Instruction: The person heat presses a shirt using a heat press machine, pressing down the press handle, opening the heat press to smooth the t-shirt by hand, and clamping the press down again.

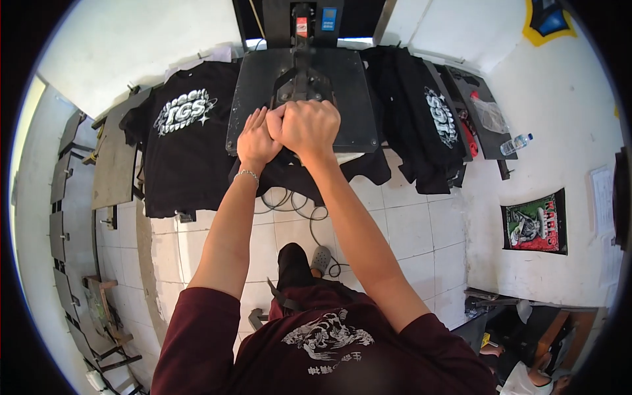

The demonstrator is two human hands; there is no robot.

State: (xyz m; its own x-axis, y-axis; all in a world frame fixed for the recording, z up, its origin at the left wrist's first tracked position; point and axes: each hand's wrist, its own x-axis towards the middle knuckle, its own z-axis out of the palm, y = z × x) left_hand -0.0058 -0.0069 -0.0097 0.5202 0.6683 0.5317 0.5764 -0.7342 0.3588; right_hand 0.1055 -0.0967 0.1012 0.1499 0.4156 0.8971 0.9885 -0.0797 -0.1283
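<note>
Both hands are at the front of a black heat press (352, 85), whose flat top plate is down over black cloth (289, 174). My right hand (306, 128) is closed in a fist around the press handle, most of which it hides. My left hand (258, 137), with a bracelet at the wrist, lies beside it against the right thumb; its fingers are stretched out. A black shirt with a white print (181, 131) is spread to the left, and another printed black shirt (421, 118) hangs over a board to the right.
A water bottle (517, 144) and a clear plastic bag (488, 113) lie on the right board. Cables (313, 220) run over the tiled floor under the press. Empty boards (115, 155) stand at left. Another person (526, 380) is partly visible at bottom right.
</note>
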